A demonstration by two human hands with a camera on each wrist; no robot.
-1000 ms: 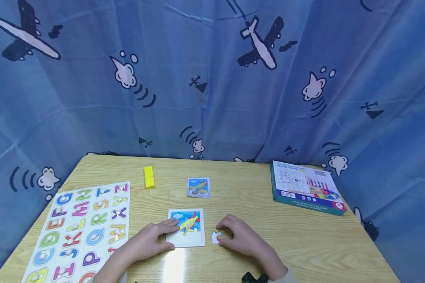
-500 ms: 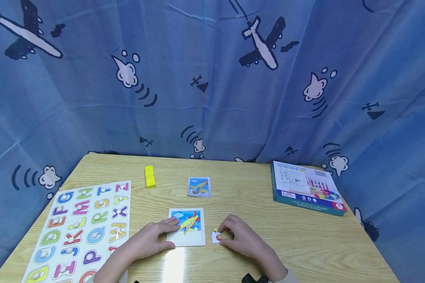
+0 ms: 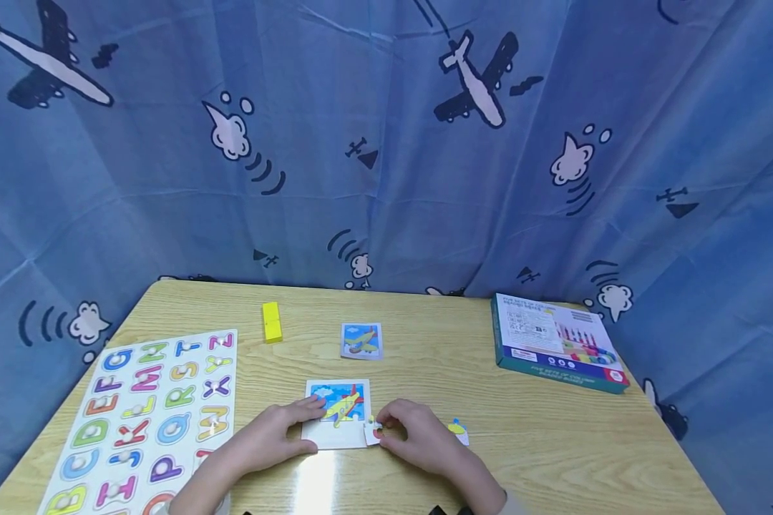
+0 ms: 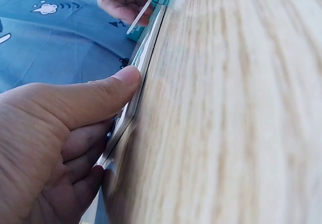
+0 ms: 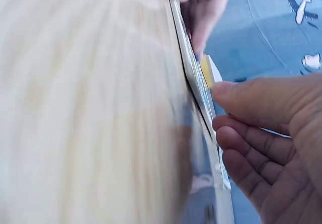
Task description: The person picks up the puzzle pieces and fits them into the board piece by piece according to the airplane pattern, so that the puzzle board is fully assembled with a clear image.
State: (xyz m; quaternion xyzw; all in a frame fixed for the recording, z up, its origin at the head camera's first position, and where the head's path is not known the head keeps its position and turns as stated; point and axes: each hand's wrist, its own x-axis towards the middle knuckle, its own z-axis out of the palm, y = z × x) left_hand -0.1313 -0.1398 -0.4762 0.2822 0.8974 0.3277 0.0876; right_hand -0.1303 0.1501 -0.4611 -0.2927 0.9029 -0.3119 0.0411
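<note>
A small jigsaw puzzle board (image 3: 335,435) with a partly filled airplane picture lies flat on the table in the head view. My left hand (image 3: 275,438) holds its left side, fingers reaching over the picture and thumb at the near edge. At the board's right edge, my right hand (image 3: 419,435) pinches a white-edged puzzle piece (image 3: 371,433) between thumb and fingers. The left wrist view catches this puzzle piece (image 4: 140,15) edge-on, raised and tilted. Another puzzle piece (image 3: 459,431), yellow and blue on white, lies right of my right hand. My fingers hide part of the picture.
An airplane picture card (image 3: 362,341) lies behind the board. Two yellow blocks (image 3: 272,322) are farther back on the left. A large alphabet peg board (image 3: 190,343) covers the table's left side. A flat toy box (image 3: 557,343) lies at the back right, before a blue curtain (image 3: 386,143).
My right hand has moved left, bringing the pinched puzzle piece to the board's right edge. The other puzzle piece now shows to the right. My left hand stays put.
</note>
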